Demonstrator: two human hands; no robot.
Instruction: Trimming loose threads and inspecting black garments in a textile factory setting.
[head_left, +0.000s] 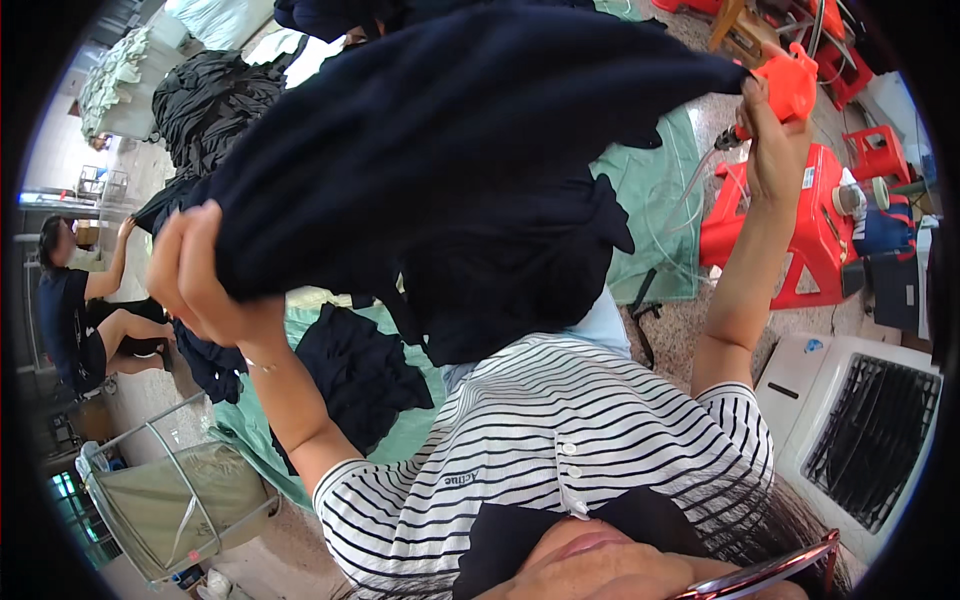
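Note:
A large dark navy piece of cloth is raised and spread between my two hands. My left hand is closed round its lower left edge, fingers folded over the fabric. At the far right corner my right hand pinches the cloth between thumb and finger. Right by that hand is an orange-red tool with a dark nozzle and a thin clear hose; whether the hand touches it I cannot tell. More navy fabric lies heaped over my lap, partly hidden by the raised cloth. Another navy pile rests by my left forearm.
Green sheeting spreads under the fabric. Red plastic stools and a white fan unit stand at right. A metal-framed cart is at lower left. Dark cloth heaps lie far left, where another person sits holding dark cloth.

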